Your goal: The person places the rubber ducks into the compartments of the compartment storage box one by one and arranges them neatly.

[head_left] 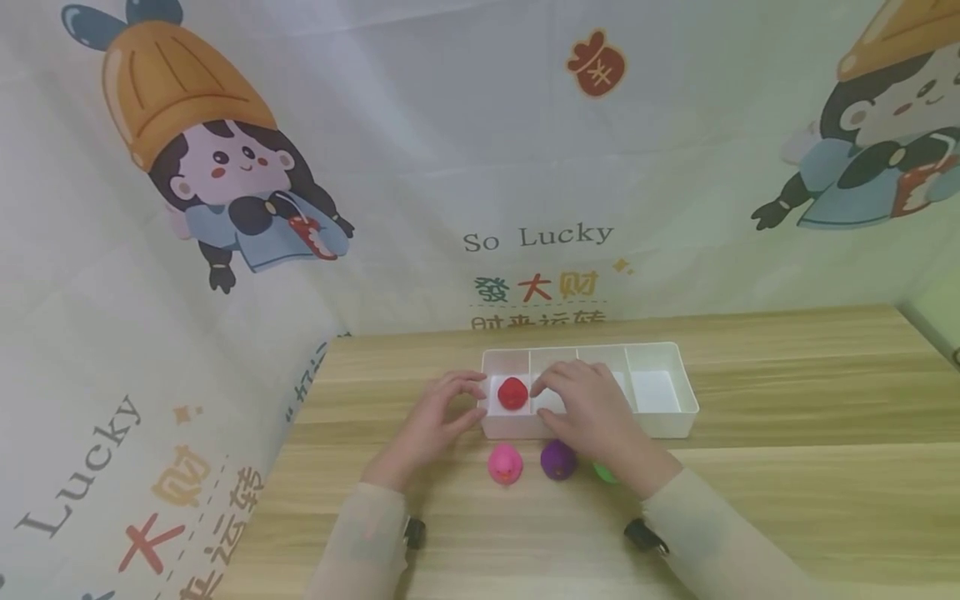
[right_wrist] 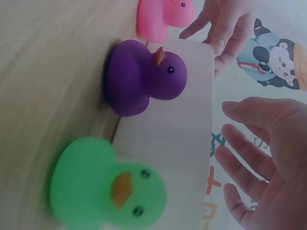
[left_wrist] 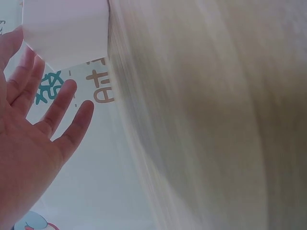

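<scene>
Left hand (head_left: 435, 414), fingers spread wide, at left end of white tray (head_left: 517, 428); right hand (head_left: 588, 408), thumb and fingers parted, blocks view of middle compartments. Red toy (head_left: 512, 393) sits in leftmost compartment. Pink duck (head_left: 505, 463), purple duck (head_left: 558, 460), green duck (right_wrist: 81, 179) in front, green partly hidden overhead. Wooden table (head_left: 810, 500), printed cloth (head_left: 420, 192) behind.

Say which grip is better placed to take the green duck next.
Probably the right grip: it is empty and nearer the green duck, whereas the left grip is at the left end of the tray.
</scene>
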{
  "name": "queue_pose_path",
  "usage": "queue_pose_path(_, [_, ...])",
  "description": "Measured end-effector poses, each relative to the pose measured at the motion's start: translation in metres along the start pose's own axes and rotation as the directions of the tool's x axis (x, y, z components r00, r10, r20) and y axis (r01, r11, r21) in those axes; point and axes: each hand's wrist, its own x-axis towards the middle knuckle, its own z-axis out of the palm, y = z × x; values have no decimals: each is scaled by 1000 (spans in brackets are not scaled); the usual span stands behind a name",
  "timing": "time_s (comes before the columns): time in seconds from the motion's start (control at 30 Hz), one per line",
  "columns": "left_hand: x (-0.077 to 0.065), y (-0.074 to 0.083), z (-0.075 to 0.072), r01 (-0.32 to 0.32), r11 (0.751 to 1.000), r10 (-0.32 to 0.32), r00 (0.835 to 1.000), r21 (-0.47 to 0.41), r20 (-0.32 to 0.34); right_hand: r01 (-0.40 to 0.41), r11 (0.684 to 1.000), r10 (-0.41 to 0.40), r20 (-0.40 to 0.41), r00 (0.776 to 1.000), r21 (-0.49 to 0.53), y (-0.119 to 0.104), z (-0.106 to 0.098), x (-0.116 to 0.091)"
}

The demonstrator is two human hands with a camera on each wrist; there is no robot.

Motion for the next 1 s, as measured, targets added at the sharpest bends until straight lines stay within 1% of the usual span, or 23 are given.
queue_pose_path(0.07, [0, 0, 0, -1, 1000, 1, 1000, -6, 1, 7, 1000, -7, -7, 1000, 11, 3, -2, -4])
queue_pose_path(0.2, [-1, 0, 1, 0, 1000, 0, 1000, -10, -2, 18, 1000, -19, -23, 1000, -17, 11, -6, -12])
queue_pose_path(0.3, [-2, 0, 0, 0, 1000, 0, 1000, -10, -3, 21, 999, -21, -21, 1000, -32, 16, -9, -18])
queue_pose_path(0.57, [-1, 2, 0, -38, 999, 38, 999, -38, -1, 47, 999, -47, -38, 998, -16, 23, -18, -32])
queue_pose_path(0.73, [-1, 2, 1, -40, 999, 40, 999, -33, -4, 68, 998, -68, -63, 996, -13, 27, -23, -39])
queue_pose_path(0.9, [-2, 3, 1, -20, 999, 19, 1000, -38, -15, 88, 996, -88, -87, 992, -9, 29, -27, -45])
queue_pose_path(1.0, [-2, 3, 1, -28, 999, 27, 999, -40, -17, 86, 996, -85, -100, 991, 7, 31, -28, -49])
